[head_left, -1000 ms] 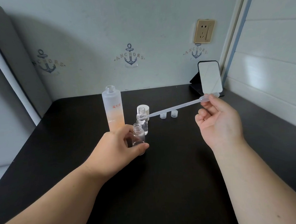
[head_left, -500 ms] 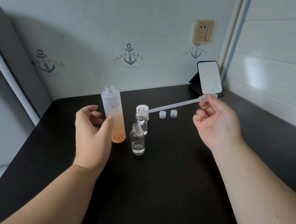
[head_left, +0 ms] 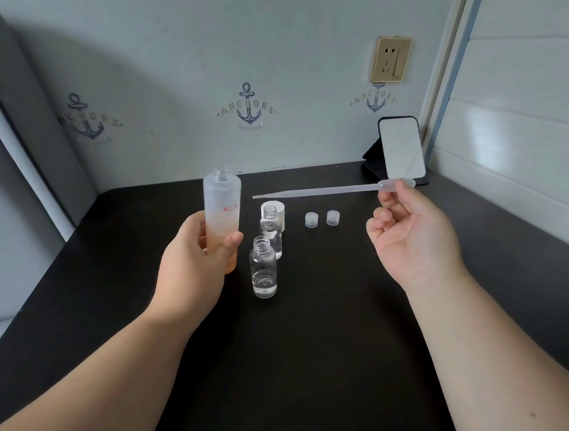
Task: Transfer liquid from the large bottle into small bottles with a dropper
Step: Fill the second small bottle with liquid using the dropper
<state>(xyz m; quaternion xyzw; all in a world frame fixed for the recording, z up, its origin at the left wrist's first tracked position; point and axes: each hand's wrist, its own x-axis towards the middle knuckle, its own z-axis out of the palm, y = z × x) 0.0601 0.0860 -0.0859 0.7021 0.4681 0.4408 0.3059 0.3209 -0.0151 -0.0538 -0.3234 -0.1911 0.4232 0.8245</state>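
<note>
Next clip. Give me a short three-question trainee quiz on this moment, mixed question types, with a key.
1. True or false: the left hand grips the large bottle.
2. Which does the right hand pinch? A) a small cap B) the dropper C) the mirror
3. Fill in: the two small bottles, near and far, stand on the table with their mouths ____.

Key: 1 true; 2 B; 3 open. Their two small caps lie apart behind them.

Left hand [head_left: 196, 253] curled round the large bottle [head_left: 223, 215] — thumb in front, right hand [head_left: 412, 231] to its right, pinching the dropper [head_left: 334, 190] bulb — palm up
</note>
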